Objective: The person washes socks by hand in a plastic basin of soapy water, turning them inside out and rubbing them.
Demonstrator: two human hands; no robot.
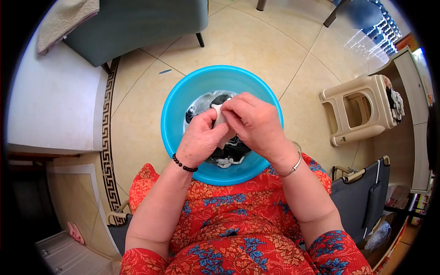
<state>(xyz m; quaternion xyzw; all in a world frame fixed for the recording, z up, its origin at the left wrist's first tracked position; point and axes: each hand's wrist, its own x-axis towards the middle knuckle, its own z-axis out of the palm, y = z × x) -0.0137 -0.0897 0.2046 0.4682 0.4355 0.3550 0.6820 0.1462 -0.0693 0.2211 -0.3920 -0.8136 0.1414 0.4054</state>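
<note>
A round blue basin [172,137] stands on the floor in front of me, with sudsy water in it. Over its middle, my left hand [205,137] pinches a small white cloth [221,120], and the fingers of my right hand [251,120] are closed on the same cloth at its upper edge. Dark cloth items [233,150] lie in the basin below my hands. A white cloth piece [225,163] rests near the basin's lower side. My hands hide part of the basin's contents.
A beige stool [337,98] with small cloth items [396,106] on its seat is at the right. A grey-green sofa [142,27] stands at the upper left. Beside me is a dark folding chair [353,197]. Pink slippers [75,233] lie at the lower left.
</note>
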